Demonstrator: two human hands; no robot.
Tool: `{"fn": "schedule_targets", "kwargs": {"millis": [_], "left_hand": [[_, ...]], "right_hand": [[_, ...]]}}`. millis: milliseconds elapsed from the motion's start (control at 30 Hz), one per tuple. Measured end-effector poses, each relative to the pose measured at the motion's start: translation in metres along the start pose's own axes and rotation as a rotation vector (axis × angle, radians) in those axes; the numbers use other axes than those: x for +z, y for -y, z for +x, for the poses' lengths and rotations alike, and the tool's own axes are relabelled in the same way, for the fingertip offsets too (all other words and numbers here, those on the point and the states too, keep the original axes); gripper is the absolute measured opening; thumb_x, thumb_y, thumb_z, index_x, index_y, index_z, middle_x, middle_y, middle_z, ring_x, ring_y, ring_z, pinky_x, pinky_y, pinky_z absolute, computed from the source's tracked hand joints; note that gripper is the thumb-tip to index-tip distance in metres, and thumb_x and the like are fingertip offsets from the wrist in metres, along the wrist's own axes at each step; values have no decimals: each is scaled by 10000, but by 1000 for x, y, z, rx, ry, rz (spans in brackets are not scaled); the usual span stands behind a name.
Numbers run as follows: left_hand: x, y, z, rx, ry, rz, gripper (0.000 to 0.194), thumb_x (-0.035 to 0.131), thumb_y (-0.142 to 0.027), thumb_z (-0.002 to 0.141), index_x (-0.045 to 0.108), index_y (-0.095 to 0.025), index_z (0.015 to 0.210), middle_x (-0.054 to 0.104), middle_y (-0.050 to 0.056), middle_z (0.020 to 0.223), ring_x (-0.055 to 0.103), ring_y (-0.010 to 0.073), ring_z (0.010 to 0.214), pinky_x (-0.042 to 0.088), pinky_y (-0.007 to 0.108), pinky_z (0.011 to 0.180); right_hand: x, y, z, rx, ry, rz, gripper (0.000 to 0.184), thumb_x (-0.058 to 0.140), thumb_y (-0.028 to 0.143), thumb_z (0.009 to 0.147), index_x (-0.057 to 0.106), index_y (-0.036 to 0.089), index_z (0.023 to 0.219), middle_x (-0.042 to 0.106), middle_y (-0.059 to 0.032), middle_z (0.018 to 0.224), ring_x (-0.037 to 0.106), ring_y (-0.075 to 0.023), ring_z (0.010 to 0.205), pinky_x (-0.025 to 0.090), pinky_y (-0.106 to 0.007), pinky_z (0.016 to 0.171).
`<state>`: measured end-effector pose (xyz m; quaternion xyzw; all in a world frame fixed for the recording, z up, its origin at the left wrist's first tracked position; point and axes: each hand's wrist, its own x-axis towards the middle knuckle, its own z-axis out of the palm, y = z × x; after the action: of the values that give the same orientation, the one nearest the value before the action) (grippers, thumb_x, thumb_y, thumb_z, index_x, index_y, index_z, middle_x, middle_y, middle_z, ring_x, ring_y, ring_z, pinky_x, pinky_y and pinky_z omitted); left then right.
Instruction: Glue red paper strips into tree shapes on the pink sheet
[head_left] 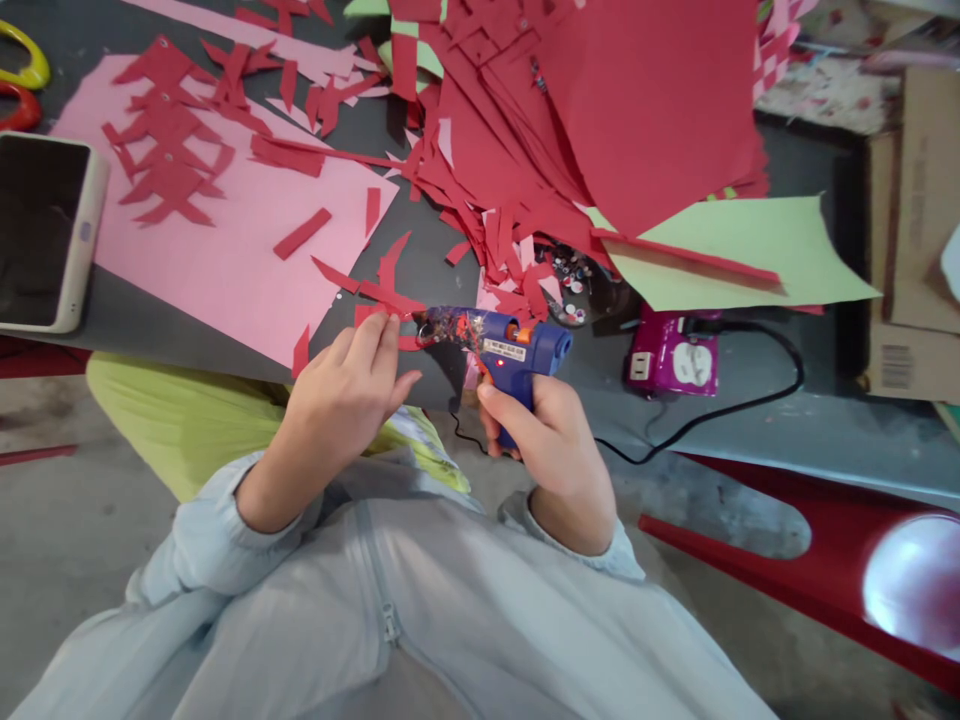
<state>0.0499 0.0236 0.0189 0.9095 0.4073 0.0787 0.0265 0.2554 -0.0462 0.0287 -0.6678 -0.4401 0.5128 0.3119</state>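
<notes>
My right hand [551, 425] is wrapped round the handle of a blue hot glue gun [514, 370], its small red light lit. The gun's nozzle end, clouded with stringy clear glue, points left at red paper strips by my left fingertips. My left hand [349, 375] has its fingers together, pressing a red paper strip [390, 297] at the table edge; the thumb sticks out apart. Just left lies a pink paper sheet [247, 290] bearing a layered red paper cutout [166, 140] with small shiny dots and loose red strips [301, 234].
Red paper sheets [660, 110] and a green sheet [757, 250] cover the back. Small gems [574, 270] lie beside red scraps. A purple power adapter [673, 350] has a black cord [720, 400] plugged in. A phone [45, 230], scissors handles [26, 60] and cardboard [926, 200] flank the table.
</notes>
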Motion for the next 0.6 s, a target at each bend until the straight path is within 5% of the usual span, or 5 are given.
{"fn": "schedule_targets", "kwargs": {"millis": [600], "left_hand": [[0, 0, 0, 5, -11, 39, 513, 474, -389, 1019, 560, -39, 1385, 670, 208, 1263, 671, 275, 1007, 559, 358, 808]], "right_hand": [[-1, 4, 1, 17, -25, 44, 376, 583, 383, 930, 537, 203, 604, 563, 40, 474, 536, -90, 416, 365, -222, 433]]}}
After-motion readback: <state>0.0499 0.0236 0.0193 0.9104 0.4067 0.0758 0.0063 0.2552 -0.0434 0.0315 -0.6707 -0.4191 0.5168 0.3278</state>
